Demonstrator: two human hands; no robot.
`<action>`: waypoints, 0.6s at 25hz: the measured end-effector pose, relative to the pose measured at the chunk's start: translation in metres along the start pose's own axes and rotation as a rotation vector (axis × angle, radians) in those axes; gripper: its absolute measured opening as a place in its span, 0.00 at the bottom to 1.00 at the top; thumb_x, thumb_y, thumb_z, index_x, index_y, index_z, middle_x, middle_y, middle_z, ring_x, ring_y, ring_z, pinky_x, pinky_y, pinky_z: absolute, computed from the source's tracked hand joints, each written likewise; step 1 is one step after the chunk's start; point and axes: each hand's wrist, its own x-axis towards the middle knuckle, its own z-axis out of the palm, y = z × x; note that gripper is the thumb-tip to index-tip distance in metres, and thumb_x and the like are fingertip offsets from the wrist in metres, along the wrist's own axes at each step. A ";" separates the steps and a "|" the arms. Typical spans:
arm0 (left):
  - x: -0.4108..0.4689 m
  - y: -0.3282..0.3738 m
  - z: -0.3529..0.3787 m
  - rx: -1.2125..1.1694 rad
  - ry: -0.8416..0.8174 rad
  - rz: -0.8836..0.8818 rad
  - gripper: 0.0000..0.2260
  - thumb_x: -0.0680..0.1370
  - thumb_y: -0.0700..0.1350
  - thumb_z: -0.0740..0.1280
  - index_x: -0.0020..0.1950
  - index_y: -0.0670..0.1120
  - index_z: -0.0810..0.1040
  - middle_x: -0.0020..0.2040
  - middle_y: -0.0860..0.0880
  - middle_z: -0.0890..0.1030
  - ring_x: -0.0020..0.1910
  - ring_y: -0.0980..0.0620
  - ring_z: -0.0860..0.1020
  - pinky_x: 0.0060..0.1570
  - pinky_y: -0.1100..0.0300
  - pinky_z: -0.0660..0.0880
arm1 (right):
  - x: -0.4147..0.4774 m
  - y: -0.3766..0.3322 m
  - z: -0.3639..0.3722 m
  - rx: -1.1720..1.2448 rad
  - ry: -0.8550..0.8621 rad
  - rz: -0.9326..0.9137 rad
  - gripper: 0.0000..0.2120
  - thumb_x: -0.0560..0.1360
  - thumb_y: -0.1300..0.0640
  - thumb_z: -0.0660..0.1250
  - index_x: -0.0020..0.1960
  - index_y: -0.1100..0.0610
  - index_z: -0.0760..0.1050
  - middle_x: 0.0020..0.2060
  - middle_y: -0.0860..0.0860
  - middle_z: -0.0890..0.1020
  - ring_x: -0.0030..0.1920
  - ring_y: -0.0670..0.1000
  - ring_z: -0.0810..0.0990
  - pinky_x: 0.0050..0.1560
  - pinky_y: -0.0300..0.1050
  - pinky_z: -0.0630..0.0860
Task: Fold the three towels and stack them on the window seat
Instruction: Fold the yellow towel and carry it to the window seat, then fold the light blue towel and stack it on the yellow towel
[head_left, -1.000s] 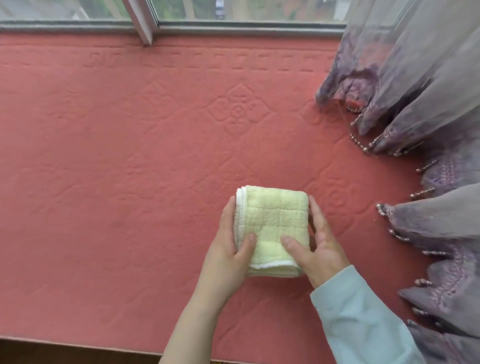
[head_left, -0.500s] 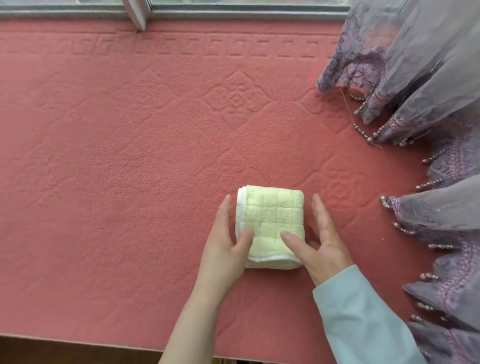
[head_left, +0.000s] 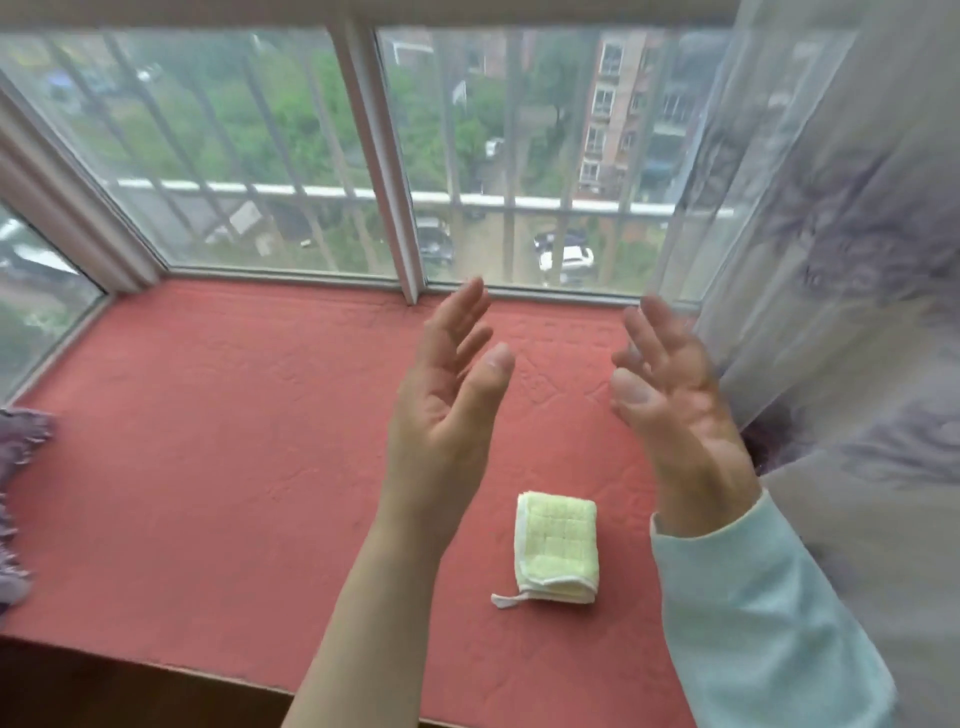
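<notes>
A folded pale yellow towel (head_left: 557, 548) with white edging lies on the red window seat (head_left: 234, 467), near its front edge, a small white loop sticking out at its lower left. It looks like a stack of folded layers; how many towels it holds I cannot tell. My left hand (head_left: 447, 405) is raised above the seat, palm turned inward, fingers straight and holding nothing. My right hand (head_left: 670, 400) is raised opposite it, fingers spread and relaxed, also holding nothing. Both hands hover well above and beyond the towel, apart from it.
A sheer grey-purple curtain (head_left: 841, 312) hangs along the right side, close to my right hand. Purple fringed fabric (head_left: 21, 499) pokes in at the left edge. Window panes with a white frame (head_left: 384, 171) close off the back of the seat.
Both hands have let go of the folded towel and risen into the air, palms facing each other. The view has tilted up, showing the window. The towel stays on the seat.
</notes>
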 end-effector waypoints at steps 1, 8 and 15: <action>0.000 0.029 -0.007 -0.034 0.012 0.045 0.23 0.78 0.49 0.67 0.74 0.53 0.71 0.73 0.53 0.76 0.70 0.55 0.76 0.68 0.56 0.73 | -0.003 -0.029 0.007 0.007 -0.030 -0.046 0.32 0.66 0.41 0.66 0.70 0.33 0.66 0.70 0.36 0.72 0.67 0.38 0.73 0.61 0.43 0.71; -0.044 0.180 -0.059 -0.031 0.094 0.261 0.23 0.75 0.51 0.66 0.71 0.55 0.72 0.71 0.52 0.77 0.70 0.53 0.76 0.69 0.53 0.73 | -0.052 -0.175 0.065 0.117 -0.274 -0.280 0.30 0.68 0.42 0.64 0.71 0.39 0.67 0.70 0.37 0.72 0.68 0.42 0.73 0.63 0.49 0.72; -0.113 0.253 -0.125 0.104 0.324 0.381 0.23 0.76 0.48 0.67 0.71 0.59 0.72 0.69 0.57 0.78 0.68 0.56 0.77 0.66 0.53 0.74 | -0.103 -0.230 0.128 0.299 -0.583 -0.360 0.29 0.68 0.44 0.65 0.69 0.40 0.67 0.69 0.40 0.74 0.69 0.45 0.73 0.64 0.48 0.72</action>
